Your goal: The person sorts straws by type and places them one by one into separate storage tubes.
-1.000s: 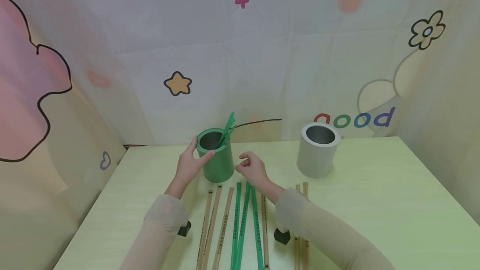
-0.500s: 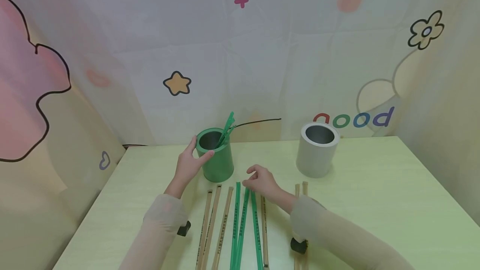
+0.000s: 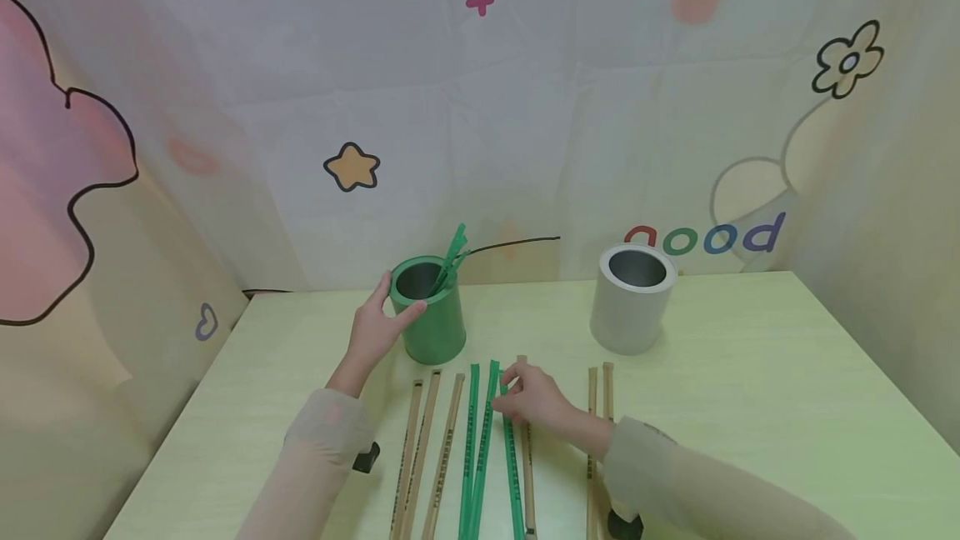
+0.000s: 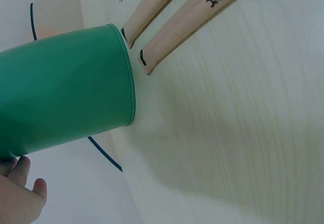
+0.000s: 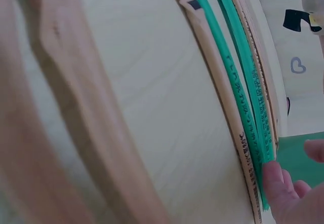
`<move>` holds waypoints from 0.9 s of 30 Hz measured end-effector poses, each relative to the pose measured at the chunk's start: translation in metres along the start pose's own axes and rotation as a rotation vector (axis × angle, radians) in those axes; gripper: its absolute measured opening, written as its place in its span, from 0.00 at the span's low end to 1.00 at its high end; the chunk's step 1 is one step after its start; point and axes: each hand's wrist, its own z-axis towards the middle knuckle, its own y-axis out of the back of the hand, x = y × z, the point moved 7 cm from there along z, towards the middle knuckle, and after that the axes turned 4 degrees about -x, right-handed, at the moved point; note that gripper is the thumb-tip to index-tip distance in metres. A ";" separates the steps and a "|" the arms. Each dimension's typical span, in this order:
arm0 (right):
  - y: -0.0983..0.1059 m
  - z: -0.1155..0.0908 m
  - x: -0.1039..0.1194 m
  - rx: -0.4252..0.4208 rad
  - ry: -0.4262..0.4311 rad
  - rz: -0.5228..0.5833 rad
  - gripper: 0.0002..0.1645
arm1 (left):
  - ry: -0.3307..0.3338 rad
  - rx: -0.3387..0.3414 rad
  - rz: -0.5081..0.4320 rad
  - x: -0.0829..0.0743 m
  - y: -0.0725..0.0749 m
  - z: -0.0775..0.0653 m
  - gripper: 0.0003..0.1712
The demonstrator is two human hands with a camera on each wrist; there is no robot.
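Note:
My left hand (image 3: 372, 332) holds the green cup (image 3: 435, 330) at its left side, thumb at the front near the rim. Green wrapped straws (image 3: 453, 255) lean inside that cup. In the left wrist view, curled fingertips (image 4: 20, 171) touch the cup's wall. My right hand (image 3: 538, 397) is low over the table, its fingertips at the upper end of a green wrapped straw (image 3: 512, 457). The right wrist view has a finger on a green straw (image 5: 258, 117) with the thumb apart from it. Right beside it lies a brown wrapped straw (image 3: 528, 473).
Two more green straws (image 3: 480, 457) and several brown straws (image 3: 427, 432) lie side by side left of my right hand. Two brown straws (image 3: 592, 415) lie under the right forearm. A white cup (image 3: 632, 315) stands at the back right, before a printed cloth (image 3: 525, 148).
My right hand has moved down and to the right, from beside the green cup to the straws' upper ends. The left hand stays on the cup.

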 end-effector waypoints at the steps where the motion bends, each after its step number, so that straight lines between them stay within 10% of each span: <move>1: 0.000 -0.002 0.000 0.006 0.004 0.000 0.19 | 0.001 -0.001 0.000 0.000 0.000 0.000 0.55; 27: -0.011 -0.009 0.003 0.005 0.122 -0.398 0.23 | 0.006 -0.006 -0.005 -0.003 0.001 -0.001 0.54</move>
